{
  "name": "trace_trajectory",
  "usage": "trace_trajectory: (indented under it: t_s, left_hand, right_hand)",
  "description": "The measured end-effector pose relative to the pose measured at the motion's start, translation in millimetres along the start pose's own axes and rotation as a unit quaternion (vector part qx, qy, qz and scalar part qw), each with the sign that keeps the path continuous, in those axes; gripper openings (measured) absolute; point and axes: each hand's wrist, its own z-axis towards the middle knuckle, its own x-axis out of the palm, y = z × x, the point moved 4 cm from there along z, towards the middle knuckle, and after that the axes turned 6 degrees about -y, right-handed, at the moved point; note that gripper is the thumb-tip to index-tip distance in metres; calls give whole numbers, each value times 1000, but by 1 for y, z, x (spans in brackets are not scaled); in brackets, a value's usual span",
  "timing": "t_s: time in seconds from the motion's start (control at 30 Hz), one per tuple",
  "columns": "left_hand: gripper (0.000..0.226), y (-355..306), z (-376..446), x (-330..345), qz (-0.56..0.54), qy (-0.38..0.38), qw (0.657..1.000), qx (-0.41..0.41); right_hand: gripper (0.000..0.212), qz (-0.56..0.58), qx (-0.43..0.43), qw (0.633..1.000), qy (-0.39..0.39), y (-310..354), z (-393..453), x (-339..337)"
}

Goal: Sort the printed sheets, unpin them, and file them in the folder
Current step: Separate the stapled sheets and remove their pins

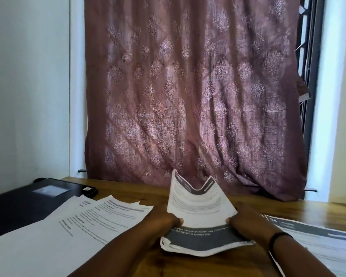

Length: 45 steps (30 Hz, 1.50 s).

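Note:
A thick stack of printed sheets (200,204) with dark grey header and footer bands stands tilted up over the wooden table (188,264). My left hand (164,218) grips its left side and my right hand (248,220) grips its right side, thumbs on the top page. The top page curls up at its far end. Loose printed sheets (100,214) lie fanned out to the left. More sheets with dark bands (316,236) lie at the right. A black folder (28,198) rests at the far left.
A patterned mauve curtain (194,86) hangs behind the table over a window with dark bars (308,56). A small dark object (89,191) lies at the folder's right corner. White walls stand to both sides.

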Motion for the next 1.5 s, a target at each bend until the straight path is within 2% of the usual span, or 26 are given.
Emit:
trace_trajectory:
  t_s: [0.13, 0.2, 0.23, 0.3, 0.37, 0.4, 0.5, 0.67, 0.8, 1.0, 1.17, 1.37, 1.5]
  left_hand:
    - [73, -1, 0, 3, 13, -53, 996, 72]
    - [86, -4, -4, 6, 36, -67, 992, 98]
    - [85, -4, -4, 8, 49, -69, 992, 94]
    - [63, -2, -8, 14, 57, -48, 995, 63]
    - [40, -1, -13, 22, 89, -17, 995, 30]
    - [35, 0, -13, 23, 113, -21, 993, 25]
    - [28, -1, -13, 26, 159, -40, 986, 32]
    - [33, -6, -16, 31, 266, -54, 959, 81]
    - [34, -3, -20, 30, 313, -54, 943, 98]
    - [35, 0, -19, 32, 427, -61, 891, 145]
    - [55, 5, -18, 25, 498, -55, 859, 106]
    - [70, 15, -16, 28, 526, -31, 847, 62]
    - [67, 15, -16, 27, 490, -49, 867, 76]
  right_hand:
    - [22, -6, 13, 1000, 1, 0, 0, 1]
    - [9, 3, 34, 999, -16, -2, -1, 0]
    - [9, 8, 43, 999, -27, -4, -1, 0]
    - [3, 14, 51, 998, -35, -9, 1, 4]
    - [27, 1, 58, 998, -23, -19, 7, 11]
    - [32, -6, 55, 998, -17, -21, 9, 14]
    - [33, -56, 24, 998, -3, -19, 7, 17]
    - [35, -163, -25, 986, -17, -24, 10, 31]
    - [40, -230, -24, 972, -53, -27, 11, 36]
    - [30, -218, -42, 969, -111, -19, 8, 29]
    - [32, -285, -9, 957, -52, -20, 6, 34]
    - [34, -299, 6, 953, -45, -26, 9, 42]
    - [33, -284, 11, 958, -41, -27, 8, 42]
